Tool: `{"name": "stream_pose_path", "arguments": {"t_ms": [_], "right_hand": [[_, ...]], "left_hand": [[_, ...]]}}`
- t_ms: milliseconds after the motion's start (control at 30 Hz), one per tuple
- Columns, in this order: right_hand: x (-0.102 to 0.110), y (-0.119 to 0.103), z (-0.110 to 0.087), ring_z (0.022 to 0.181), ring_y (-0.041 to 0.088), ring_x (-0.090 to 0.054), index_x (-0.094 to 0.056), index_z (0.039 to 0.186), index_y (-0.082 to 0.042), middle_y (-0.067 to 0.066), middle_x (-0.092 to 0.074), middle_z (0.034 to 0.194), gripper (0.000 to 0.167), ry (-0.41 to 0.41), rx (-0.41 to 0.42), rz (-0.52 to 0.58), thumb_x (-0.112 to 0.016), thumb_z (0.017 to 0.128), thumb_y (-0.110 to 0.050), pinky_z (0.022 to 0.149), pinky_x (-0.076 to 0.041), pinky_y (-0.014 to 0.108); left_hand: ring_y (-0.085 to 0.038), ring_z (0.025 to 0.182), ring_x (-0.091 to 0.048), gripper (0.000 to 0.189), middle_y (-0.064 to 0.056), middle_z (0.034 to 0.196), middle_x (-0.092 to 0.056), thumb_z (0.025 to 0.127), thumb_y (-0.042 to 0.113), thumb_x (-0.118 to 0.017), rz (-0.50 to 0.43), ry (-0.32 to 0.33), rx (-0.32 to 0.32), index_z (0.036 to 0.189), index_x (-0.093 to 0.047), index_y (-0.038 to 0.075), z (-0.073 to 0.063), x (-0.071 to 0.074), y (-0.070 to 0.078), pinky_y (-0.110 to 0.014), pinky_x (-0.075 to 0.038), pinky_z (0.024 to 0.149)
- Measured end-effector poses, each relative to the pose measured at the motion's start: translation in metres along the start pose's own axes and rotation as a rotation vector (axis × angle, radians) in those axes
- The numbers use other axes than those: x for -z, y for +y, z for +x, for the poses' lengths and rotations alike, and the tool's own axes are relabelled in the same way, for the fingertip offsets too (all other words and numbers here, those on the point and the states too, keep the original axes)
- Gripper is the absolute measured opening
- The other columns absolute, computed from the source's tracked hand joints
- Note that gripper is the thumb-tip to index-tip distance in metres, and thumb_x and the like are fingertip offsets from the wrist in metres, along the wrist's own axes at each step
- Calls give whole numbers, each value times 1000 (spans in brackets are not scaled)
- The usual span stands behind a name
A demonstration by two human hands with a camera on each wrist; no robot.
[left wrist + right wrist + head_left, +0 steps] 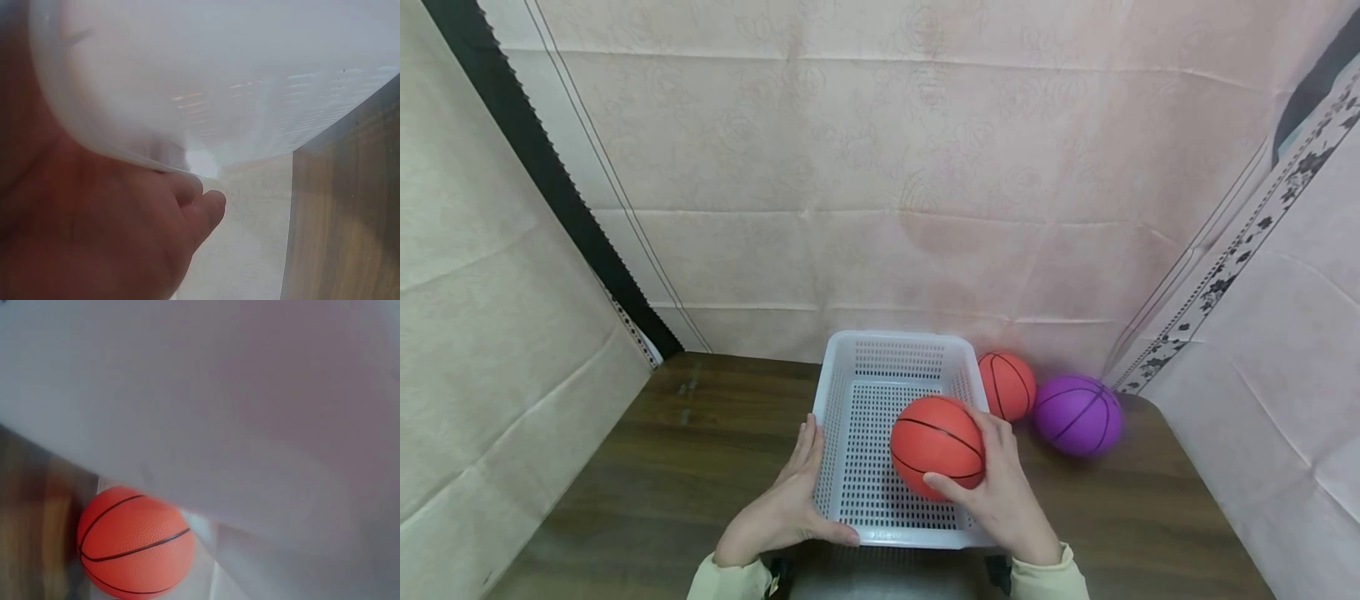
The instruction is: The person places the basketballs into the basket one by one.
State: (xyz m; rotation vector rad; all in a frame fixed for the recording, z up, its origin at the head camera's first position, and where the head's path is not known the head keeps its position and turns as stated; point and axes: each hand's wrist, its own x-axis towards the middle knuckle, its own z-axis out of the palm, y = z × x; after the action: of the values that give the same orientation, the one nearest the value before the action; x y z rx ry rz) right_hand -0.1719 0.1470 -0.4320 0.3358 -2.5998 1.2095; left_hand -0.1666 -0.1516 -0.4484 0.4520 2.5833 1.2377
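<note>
A white perforated plastic basket (842, 492) stands on the wooden table in the head view. My left hand (782, 508) holds its near left corner, the fingers along the outer left wall and the thumb at the front rim. In the left wrist view, the fingers (209, 209) lie against the basket's pale wall (250, 69). Inside the basket, toward its right side, is an orange basketball (934, 446). My right hand (1000, 483) grips it from the right, with the thumb in front and the other fingers around its far right side.
A second orange basketball (1006, 385) lies outside the basket's far right side, with a purple basketball (1078, 415) beside it. Pale cloth walls (880, 167) surround the back and sides of the wooden table (715, 417).
</note>
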Motion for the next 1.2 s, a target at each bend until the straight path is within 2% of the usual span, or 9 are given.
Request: {"name": "stream_pose_path", "arguments": {"t_ms": [433,700,1000,1200], "right_hand": [[-9,-3,0,114,25,-51,-30,145,-44,-6,-34,136,96,-45,-35,-31,-77,65,-69,83,-52,54],[-17,-8,-1,121,22,-45,-33,147,-39,-6,-33,138,97,-47,24,-45,-77,66,-68,87,-49,51],[-25,-11,-2,117,27,-49,-32,147,-40,-3,-30,143,98,-98,-42,-74,-76,64,-71,87,-49,54],[-29,-12,-2,119,25,-47,-34,147,-38,0,-33,142,99,-99,-23,-97,-77,64,-70,88,-49,52]], "left_hand": [[-30,145,20,146,-8,159,25,56,52,-91,8,28,1,154,7,4,-1,-2,0,-67,-8,108],[-31,144,22,145,-7,158,28,60,51,-90,-8,0,-18,154,10,6,-1,-1,-4,-67,-11,108],[-33,144,22,143,-7,158,28,61,51,-89,-26,-4,-19,154,10,8,0,0,-3,-69,-11,107],[-31,145,20,144,-6,158,27,59,50,-90,-10,12,-22,154,9,7,0,-1,-3,-68,-11,108]]}}
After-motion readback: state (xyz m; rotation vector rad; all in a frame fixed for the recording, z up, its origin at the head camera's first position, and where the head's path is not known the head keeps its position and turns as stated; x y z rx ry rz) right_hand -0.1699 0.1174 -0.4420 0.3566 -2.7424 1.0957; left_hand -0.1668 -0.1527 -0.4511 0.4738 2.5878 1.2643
